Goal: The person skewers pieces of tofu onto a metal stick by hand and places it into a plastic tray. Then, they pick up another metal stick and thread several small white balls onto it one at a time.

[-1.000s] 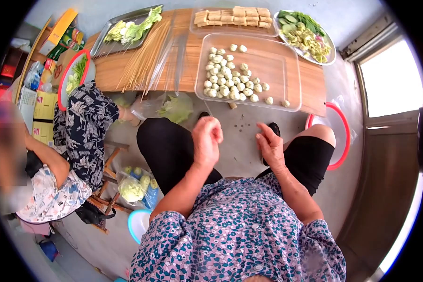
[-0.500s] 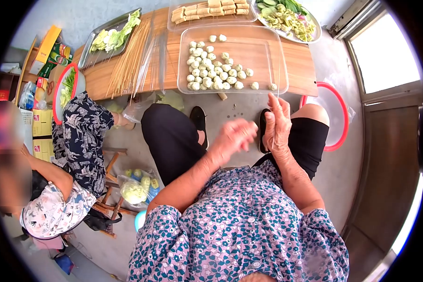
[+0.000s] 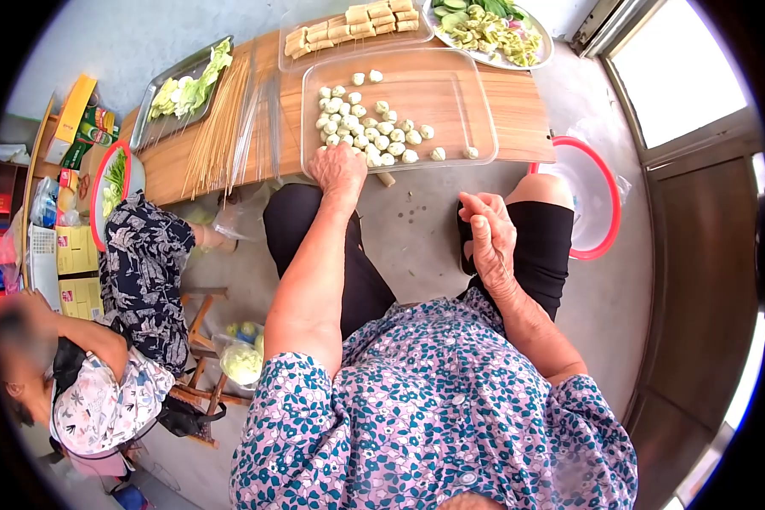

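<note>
- Head view: the pale, speckled balls [image 3: 385, 127] lie loose in a clear tray [image 3: 446, 93] at the near edge of the table [image 3: 523, 132], mostly in its left half.
- The left hand [image 3: 338, 172] reaches over the tray's near left rim, fingertips down by the balls; whether it grasps one, I cannot tell.
- The right hand [image 3: 491, 238] is raised near the right knee, fingers partly curled; whether it pinches anything thin, I cannot tell.
- The balls look light, soft and possibly slippery, easy to dent or roll; gentle fingertips around the sides should suit.
- Count: roughly thirty-five balls, some perhaps hidden by the hand; two clear trays, one plate [image 3: 542, 53], one metal tray [image 3: 150, 129]; thin sticks [image 3: 217, 119] too many to count.
</note>
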A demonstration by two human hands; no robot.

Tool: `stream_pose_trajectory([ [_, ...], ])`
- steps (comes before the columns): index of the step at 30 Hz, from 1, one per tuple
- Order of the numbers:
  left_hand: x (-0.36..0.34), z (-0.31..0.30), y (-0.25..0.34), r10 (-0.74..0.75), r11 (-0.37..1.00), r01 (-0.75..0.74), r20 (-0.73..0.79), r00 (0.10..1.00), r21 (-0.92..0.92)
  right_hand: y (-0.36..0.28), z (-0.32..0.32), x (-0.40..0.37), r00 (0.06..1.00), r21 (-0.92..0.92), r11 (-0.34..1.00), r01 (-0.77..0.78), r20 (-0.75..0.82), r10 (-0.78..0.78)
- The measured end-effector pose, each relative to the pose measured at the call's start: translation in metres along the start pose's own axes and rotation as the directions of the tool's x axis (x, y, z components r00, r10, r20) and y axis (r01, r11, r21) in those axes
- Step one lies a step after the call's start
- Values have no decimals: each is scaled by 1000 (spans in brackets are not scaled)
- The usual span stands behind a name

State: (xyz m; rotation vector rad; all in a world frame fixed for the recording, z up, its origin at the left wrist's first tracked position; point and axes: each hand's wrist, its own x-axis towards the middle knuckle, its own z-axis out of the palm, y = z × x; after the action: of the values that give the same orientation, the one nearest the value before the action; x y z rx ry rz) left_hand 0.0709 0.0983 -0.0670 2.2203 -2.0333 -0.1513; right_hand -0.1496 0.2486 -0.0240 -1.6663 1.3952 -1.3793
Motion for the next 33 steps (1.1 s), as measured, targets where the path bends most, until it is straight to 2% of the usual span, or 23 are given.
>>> stream_pose_trajectory([
  [2,1,2,1,-14,1000,14,50,999,-2,0,2,-2,1000,59,998,-20,14,19],
  [4,-2,8,-1,4,999,-6,-64,998,-35,-4,4,-3,999,92,995,-32,7,32],
  [8,-3,13,-3,12,990,-34,-151,988,-139,-3,8,-5,999,137,990,-34,1,34],
  [10,0,14,-7,-20,902,-96,-262,965,-420,-7,10,-6,1000,150,988,-22,-1,22],
  [11,-1,14,-9,-21,903,-95,-265,964,-419,-9,10,-7,1000,162,987,-12,-3,13],
  [12,-6,0,-7,-146,563,52,-37,989,-825,-11,10,-7,1000,165,986,-12,-1,12],
  [13,-12,-13,-7,-139,66,233,223,965,-970,-14,10,-8,1000,167,986,7,9,-9],
  [14,-18,-23,-8,-81,-180,270,288,954,-946,-18,10,-9,999,171,985,26,20,-30],
  [15,-19,-25,-11,-90,-178,271,290,953,-946,-20,12,-10,999,177,984,23,26,-28],
  [17,-21,-27,-14,105,-465,325,313,944,-823,-26,11,-11,997,211,976,63,29,-71],
  [24,-22,-21,-17,106,-590,326,329,938,-738,-34,7,-15,994,167,984,68,78,-82],
  [27,-26,-18,-15,77,-567,273,280,957,-777,-32,9,-17,992,157,984,84,81,-98],
  [33,-27,-19,-11,50,-578,267,293,955,-771,-33,12,-18,990,186,979,88,92,-106],
])
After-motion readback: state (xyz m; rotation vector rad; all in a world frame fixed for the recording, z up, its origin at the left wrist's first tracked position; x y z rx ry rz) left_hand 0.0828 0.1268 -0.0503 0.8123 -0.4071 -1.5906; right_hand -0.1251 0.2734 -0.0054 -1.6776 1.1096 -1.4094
